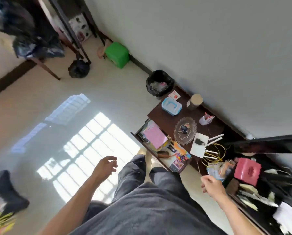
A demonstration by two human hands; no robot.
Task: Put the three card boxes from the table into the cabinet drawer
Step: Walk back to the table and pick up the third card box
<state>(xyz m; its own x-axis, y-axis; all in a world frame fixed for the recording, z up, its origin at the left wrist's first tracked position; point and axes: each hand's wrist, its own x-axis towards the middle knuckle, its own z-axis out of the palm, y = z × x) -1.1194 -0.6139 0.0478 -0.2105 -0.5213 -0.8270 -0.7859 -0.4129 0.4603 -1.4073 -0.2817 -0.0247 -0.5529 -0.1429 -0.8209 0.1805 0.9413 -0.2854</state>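
A dark wooden cabinet (pixel 158 114) stands by the wall, its drawer (pixel 138 135) pulled out. In the drawer lie pink paper (pixel 154 134) and colourful card boxes (pixel 180 157) near its right end. My left hand (pixel 105 167) hangs empty over the floor, fingers apart, left of the drawer. My right hand (pixel 211 184) is loosely curled and empty, below and right of the drawer. My legs in grey trousers (pixel 141 192) stand just in front of the drawer.
The cabinet top holds a blue lidded box (pixel 171 106), a glass dish (pixel 185 130), a jar (pixel 194 101) and a white router (pixel 199 146). A black bin (pixel 159 83) and green stool (pixel 117 54) stand by the wall. A pink tissue box (pixel 247 171) sits on cluttered furniture at right.
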